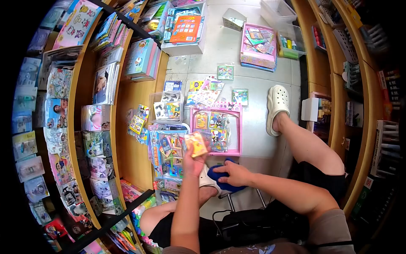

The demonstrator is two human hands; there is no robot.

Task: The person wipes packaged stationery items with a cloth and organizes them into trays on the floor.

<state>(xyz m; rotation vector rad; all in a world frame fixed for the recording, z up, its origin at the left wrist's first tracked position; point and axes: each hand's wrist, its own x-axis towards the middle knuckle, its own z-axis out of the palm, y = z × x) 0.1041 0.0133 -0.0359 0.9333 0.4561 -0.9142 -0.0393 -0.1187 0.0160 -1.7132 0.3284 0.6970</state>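
Note:
My left hand [195, 163] is closed on a small yellow packet [197, 145] with a printed front, held up near the pink box. My right hand [232, 174] grips a blue cloth [226, 186] just to the right, with its fingers partly hidden. Beyond both hands lies the open pink box [240, 135] on the floor, with several small printed packets [218, 139] inside. Left of it is a blue-edged pack [155, 153] with more small packets on top. A clear plastic bin [181, 111] with black-and-white and yellow packets stands behind that pack.
Loose packets [240, 96] lie on the tiled floor [258, 84]. A white box of booklets [182, 50] and a pink box [242, 56] stand farther back. Wooden shelves [141, 99] full of goods line the left, with more shelving [315, 72] on the right. White clogs [277, 106] are on my feet.

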